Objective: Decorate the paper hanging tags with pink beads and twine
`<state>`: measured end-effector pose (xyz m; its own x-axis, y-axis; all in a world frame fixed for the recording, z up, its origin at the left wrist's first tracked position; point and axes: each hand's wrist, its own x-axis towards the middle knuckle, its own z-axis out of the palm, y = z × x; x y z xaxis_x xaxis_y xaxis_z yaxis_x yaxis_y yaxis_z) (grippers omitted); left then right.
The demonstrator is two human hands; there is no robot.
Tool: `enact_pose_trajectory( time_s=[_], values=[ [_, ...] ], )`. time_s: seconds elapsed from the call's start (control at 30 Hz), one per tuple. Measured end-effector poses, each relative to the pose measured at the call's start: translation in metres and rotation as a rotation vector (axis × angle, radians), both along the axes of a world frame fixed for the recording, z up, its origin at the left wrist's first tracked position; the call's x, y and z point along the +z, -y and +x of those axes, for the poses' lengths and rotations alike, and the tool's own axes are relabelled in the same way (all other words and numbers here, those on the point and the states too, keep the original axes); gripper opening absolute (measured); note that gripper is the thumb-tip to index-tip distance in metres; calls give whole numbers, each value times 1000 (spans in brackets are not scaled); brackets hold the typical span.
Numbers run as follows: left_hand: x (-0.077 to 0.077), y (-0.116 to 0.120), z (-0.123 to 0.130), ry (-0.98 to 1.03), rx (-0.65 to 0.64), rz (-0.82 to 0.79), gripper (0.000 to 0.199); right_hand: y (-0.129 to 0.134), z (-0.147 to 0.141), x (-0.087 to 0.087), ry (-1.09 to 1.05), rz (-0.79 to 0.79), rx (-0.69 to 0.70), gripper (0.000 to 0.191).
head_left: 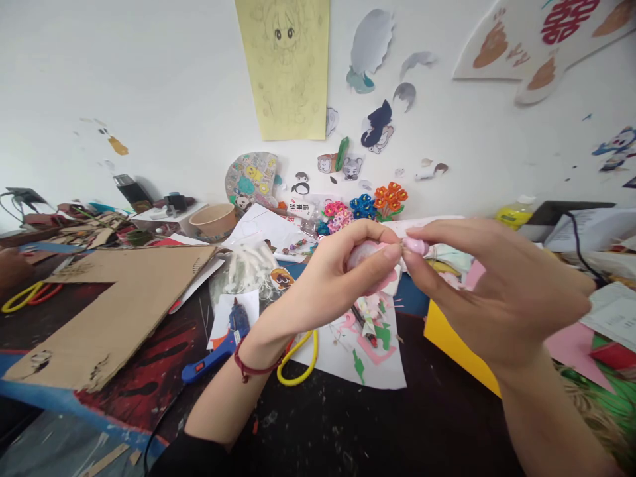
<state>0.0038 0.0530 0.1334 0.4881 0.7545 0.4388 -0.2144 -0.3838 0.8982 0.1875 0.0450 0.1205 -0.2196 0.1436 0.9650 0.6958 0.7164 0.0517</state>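
Note:
My left hand point(328, 278) is raised over the table with its fingers curled round a pale pink, rounded object point(388, 281), mostly hidden behind the thumb and fingers. At its fingertips, my right hand point(507, 285) pinches a small lilac-pink piece point(416, 246) between thumb and forefinger. The two sets of fingertips nearly meet; whether the pieces are joined I cannot tell. Below my hands lies a white sheet point(397, 374) with pink and green cut scraps point(358, 366). A yellow scissor handle point(315, 361) shows beside my left wrist.
A blue glue gun point(238, 321) rests left of my forearm, near a large cardboard piece point(134, 278). Bright flower figures point(390, 199) stand by the wall. A yellow sheet point(460, 351) lies under my right hand. Another person's hand point(12, 268) shows at the left edge.

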Motion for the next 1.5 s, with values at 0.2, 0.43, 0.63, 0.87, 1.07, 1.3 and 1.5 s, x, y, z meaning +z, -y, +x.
enact_pose_trajectory(
  time_s=[0.2,0.43,0.63,0.87,1.07,1.3,1.5],
  values=[
    [0,1,-1,-11,-2,12,20,3,-2,-2,-27,-52,-3,42],
    [-1,2,-1,-66,41,55,21,6,-6,-2,-95,-108,15,42],
    [0,3,-2,-133,106,205,15,10,-9,1,-160,-174,22,31],
    [-1,1,-3,-168,151,304,15,9,-11,3,-213,-250,102,25],
    [-1,1,-2,-138,138,270,17,11,-9,7,-213,-313,193,28],
    [-3,2,-1,-127,143,222,21,13,-6,5,-223,-370,223,33],
    [-3,4,1,-122,166,244,23,13,-6,4,-226,-410,255,33]
  ],
)
